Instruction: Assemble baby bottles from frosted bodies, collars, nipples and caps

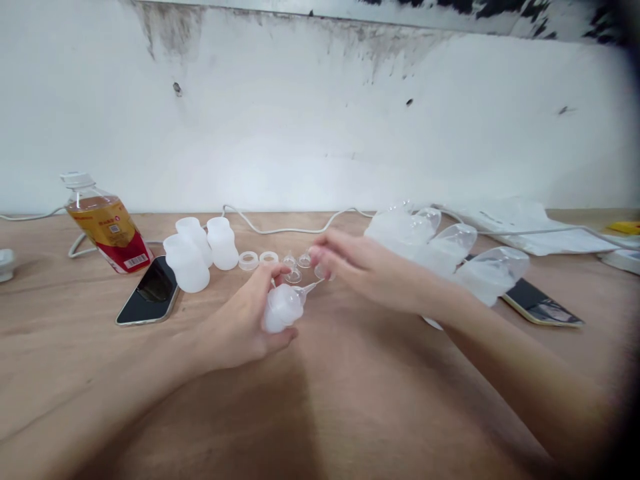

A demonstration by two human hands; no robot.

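Observation:
In my left hand (250, 320) is a small frosted white feeding bottle (283, 309), tilted with its top toward the right, my fingers and thumb wrapped around it. From that top a clear teat (311, 287) stretches out in a thin point toward my right hand (345, 263). The fingers of my right hand are pinched together at the end of the teat, slightly blurred. Just behind both hands, several more clear teats (293, 273) stand on the wooden table (350, 407). Beside them lie two white rings (249, 261).
Three frosted bottle bodies (223, 243) stand left of the rings. A phone (150, 293) and a tilted-looking drink bottle (110, 230) are further left. Several bottles with clear caps (493, 270) cluster on the right, near another phone (543, 303) and a plastic bag (525, 223). A white cable (280, 231) runs behind.

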